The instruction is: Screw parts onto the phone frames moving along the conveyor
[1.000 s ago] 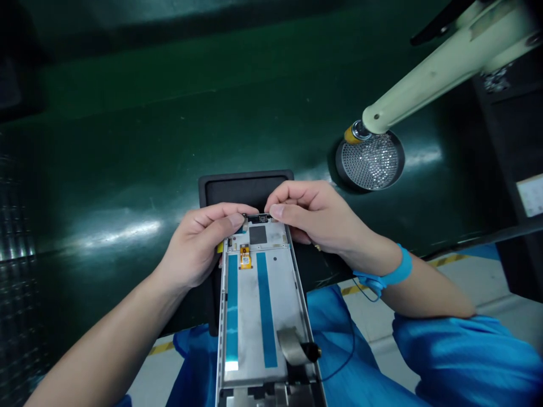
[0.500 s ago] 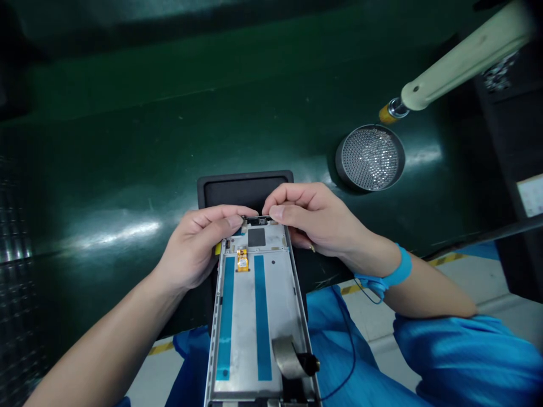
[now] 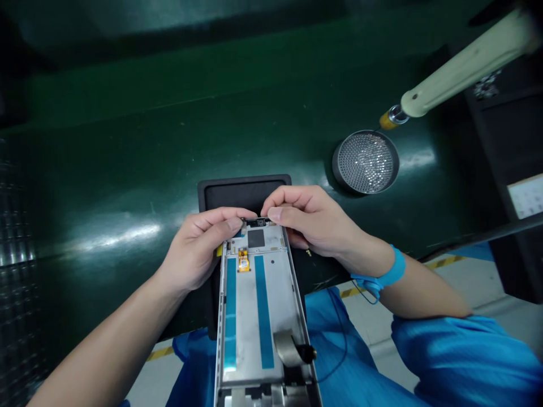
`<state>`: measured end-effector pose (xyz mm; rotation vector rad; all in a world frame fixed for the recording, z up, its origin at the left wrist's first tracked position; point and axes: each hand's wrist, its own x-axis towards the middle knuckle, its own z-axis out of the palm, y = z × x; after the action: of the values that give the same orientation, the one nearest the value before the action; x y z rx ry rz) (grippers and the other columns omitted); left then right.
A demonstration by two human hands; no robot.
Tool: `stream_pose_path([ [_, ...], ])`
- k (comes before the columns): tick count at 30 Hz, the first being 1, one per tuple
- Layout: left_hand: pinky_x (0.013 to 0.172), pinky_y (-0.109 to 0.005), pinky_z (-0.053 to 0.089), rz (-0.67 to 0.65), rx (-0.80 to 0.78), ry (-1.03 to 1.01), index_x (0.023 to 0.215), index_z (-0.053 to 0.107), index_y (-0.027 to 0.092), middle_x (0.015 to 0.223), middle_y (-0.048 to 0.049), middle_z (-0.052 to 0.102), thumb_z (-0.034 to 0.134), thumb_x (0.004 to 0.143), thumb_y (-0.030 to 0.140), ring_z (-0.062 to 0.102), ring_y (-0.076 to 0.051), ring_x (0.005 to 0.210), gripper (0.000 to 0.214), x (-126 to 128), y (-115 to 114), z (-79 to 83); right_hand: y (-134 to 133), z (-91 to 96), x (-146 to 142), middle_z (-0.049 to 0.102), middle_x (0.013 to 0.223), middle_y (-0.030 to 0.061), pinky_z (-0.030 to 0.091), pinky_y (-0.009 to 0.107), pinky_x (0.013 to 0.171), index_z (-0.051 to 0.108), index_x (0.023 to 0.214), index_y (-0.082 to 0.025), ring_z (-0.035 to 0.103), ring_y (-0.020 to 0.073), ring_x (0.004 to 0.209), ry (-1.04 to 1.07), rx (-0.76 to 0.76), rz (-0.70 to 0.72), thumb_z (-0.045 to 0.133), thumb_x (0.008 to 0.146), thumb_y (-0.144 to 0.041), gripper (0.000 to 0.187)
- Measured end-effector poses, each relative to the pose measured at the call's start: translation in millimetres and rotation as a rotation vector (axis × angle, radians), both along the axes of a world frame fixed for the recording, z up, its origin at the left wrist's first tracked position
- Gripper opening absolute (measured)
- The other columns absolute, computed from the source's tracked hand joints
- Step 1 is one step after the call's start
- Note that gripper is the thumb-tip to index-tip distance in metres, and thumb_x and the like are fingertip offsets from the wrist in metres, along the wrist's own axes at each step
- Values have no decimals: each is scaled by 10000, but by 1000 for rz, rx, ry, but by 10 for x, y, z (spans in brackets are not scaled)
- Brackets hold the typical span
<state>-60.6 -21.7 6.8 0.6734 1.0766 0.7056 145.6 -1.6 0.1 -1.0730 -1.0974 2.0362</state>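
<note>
A phone frame [image 3: 271, 299], silver and opened up, points away from me with its far end between my hands. Two blue adhesive strips, an orange flex cable [image 3: 243, 261] and a dark square pad lie on its bare metal inside. My left hand [image 3: 201, 243] grips the far left corner, thumb on top. At the far right corner, my right hand [image 3: 314, 220] pinches the edge by a small black part [image 3: 256, 223]; whether it holds that part is hidden. A grey ribbon cable [image 3: 288, 349] curls up from the near right side.
Beneath the phone frame lies a black tray [image 3: 244, 183] on the green mat [image 3: 127, 164]. A round dish of small screws [image 3: 365, 162] sits at right, under the tip of a pale electric screwdriver [image 3: 458, 68]. A blue wrist strap [image 3: 384, 268] circles my right wrist.
The view has shifted slightly, and more of the phone frame's near end now shows. Both hands keep nearly the same grip at its far end.
</note>
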Motion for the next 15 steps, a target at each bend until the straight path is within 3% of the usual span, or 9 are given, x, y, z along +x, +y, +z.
stream_pose_path([
  [4, 594, -240, 535, 30, 128, 138, 981, 801, 186, 841, -58, 777, 798, 781, 381, 684, -162, 664, 279, 43, 68, -102, 48, -33, 1, 527, 567, -69, 298, 168, 400, 624, 838, -159, 414, 50, 435, -104, 207, -131, 604, 888, -286, 137],
  [7, 508, -219, 460, 52, 320, 266, 1013, 791, 175, 751, -35, 742, 766, 798, 413, 611, -132, 560, 321, 226, 391, -156, 211, -106, 88, 624, 717, -19, 419, 196, 557, 658, 860, -157, 530, 85, 611, -215, 401, -379, 577, 898, -313, 180],
  [11, 423, -217, 348, 132, 559, 381, 1007, 778, 151, 571, 22, 615, 709, 785, 402, 459, -97, 437, 343, 542, 917, -67, 485, -208, 209, 694, 905, 24, 464, 233, 702, 699, 1024, -168, 590, 131, 793, -294, 393, -631, 535, 919, -306, 239],
  [15, 420, -227, 352, 172, 605, 409, 1004, 763, 143, 592, 20, 614, 684, 759, 422, 458, -103, 444, 380, 614, 1104, -40, 577, -325, 156, 706, 911, 33, 448, 233, 677, 716, 1015, -158, 581, 139, 787, -267, 369, -624, 513, 922, -278, 253],
])
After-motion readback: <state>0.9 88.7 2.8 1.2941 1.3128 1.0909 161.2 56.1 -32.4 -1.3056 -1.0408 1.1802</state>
